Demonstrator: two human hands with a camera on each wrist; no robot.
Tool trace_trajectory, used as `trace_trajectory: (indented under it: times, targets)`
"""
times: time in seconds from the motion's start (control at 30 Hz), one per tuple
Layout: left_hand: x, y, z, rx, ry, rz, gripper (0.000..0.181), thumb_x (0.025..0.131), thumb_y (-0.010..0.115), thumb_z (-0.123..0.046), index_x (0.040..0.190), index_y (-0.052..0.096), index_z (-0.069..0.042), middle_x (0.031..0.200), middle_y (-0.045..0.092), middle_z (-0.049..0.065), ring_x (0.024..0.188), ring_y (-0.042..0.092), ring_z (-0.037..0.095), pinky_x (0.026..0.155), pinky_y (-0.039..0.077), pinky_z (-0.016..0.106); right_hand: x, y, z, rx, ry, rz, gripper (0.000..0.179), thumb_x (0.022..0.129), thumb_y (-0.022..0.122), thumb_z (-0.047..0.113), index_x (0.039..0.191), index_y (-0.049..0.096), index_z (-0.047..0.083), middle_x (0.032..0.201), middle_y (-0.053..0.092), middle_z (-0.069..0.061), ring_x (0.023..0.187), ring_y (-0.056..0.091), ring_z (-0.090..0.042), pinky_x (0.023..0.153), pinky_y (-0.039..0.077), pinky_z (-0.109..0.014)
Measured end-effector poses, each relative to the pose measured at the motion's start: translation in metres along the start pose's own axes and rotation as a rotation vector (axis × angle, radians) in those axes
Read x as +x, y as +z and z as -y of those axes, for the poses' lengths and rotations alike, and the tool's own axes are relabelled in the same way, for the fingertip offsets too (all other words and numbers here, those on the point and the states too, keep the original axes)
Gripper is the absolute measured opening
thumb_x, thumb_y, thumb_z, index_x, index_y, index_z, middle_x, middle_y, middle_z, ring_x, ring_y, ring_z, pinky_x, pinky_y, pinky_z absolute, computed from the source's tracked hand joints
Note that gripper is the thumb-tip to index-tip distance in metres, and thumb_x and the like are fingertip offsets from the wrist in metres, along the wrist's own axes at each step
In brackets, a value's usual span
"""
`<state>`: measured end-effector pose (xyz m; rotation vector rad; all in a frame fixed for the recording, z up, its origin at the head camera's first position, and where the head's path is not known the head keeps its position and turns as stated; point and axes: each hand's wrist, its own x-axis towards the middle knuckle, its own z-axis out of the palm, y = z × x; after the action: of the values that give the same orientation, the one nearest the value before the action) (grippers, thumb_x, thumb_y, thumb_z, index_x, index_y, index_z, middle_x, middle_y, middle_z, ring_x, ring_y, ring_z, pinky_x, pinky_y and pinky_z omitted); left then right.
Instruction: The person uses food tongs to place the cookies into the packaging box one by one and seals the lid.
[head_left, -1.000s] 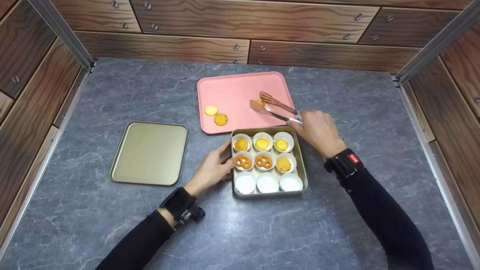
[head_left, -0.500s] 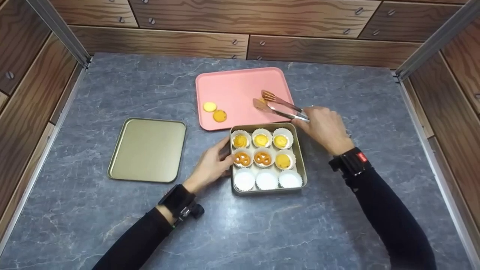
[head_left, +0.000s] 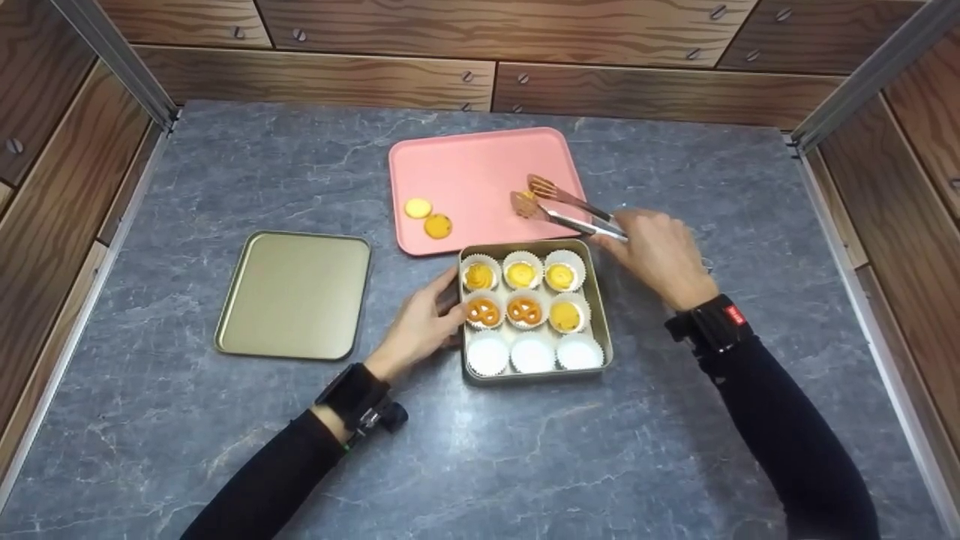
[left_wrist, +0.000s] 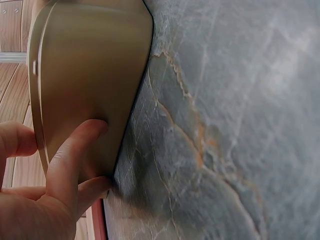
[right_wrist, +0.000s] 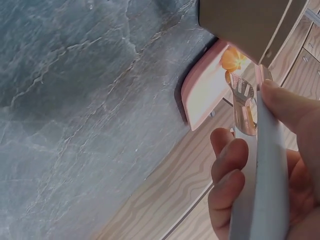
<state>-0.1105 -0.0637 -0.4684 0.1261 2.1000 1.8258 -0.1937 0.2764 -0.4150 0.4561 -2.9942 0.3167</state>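
In the head view, my left hand (head_left: 420, 326) holds the left side of an open gold tin (head_left: 604, 330), thumb at the rim. The left wrist view shows fingers against the tin's wall (left_wrist: 90, 65). Inside stand white paper cups (head_left: 532, 352) in rows; the two back rows hold cookies, including two pretzel-shaped ones (head_left: 484, 310). My right hand (head_left: 664, 251) grips tongs (head_left: 574, 214) over a pink tray (head_left: 472, 161). A yellow-brown cookie (head_left: 528, 195) shows between the tong heads, partly hidden; whether they clamp it I cannot tell. In the right wrist view, an orange cookie (right_wrist: 232, 59) appears near the tong tips.
Two round cookies, one pale yellow (head_left: 418, 208) and one darker (head_left: 438, 226), lie at the tray's left. A flat gold lid (head_left: 294, 296) rests left of the tin. Wood-patterned walls (head_left: 315, 82) border the grey marbled table (head_left: 465, 465).
My right hand and the tongs have shifted a little to the right, and the cookie between the tong heads has shifted with them. My left hand stays at the tin. The head view has tilted slightly.
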Motion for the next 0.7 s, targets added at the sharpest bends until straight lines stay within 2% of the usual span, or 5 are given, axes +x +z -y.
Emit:
trace_trajectory:
  times: [0.13,0.33,0.57,0.7]
  targets:
    - [-0.001,0.000,0.000,-0.016,-0.005,0.003,0.075,0.099,0.060,-0.001,0.164,0.025,-0.009,0.160,0.040,0.021,0.116,0.068,0.031,0.071,0.067,0.040,0.001,0.003,-0.001,-0.017,0.003,-0.001,0.041,0.097,0.072,0.043,0.081,0.063,0.007,0.068,0.056,-0.008,0.059,0.054,-0.031,0.045,0.043,-0.046]
    - [-0.001,0.000,0.001,-0.013,-0.004,-0.001,0.075,0.099,0.061,-0.001,0.164,0.025,-0.009,0.162,0.037,0.022,0.121,0.066,0.032,0.072,0.067,0.039,0.003,0.006,-0.005,-0.009,0.008,0.024,0.039,0.097,0.073,0.042,0.081,0.063,0.007,0.068,0.054,-0.007,0.060,0.053,-0.030,0.047,0.042,-0.046]
    - [0.000,0.000,0.000,-0.022,-0.027,0.006,0.077,0.099,0.061,-0.002,0.165,0.023,-0.010,0.162,0.038,0.022,0.111,0.069,0.031,0.071,0.067,0.039,0.005,0.009,-0.018,0.040,0.021,0.082,0.032,0.096,0.075,0.036,0.088,0.066,0.006,0.072,0.058,-0.008,0.065,0.056,-0.030,0.056,0.049,-0.046]
    - [0.000,-0.001,0.001,-0.029,-0.029,0.013,0.077,0.099,0.061,-0.002,0.165,0.023,-0.009,0.162,0.038,0.021,0.115,0.068,0.031,0.072,0.067,0.037,0.005,0.013,-0.026,0.066,0.016,0.079,0.030,0.096,0.075,0.035,0.089,0.067,0.007,0.073,0.060,-0.008,0.067,0.058,-0.030,0.059,0.051,-0.047]
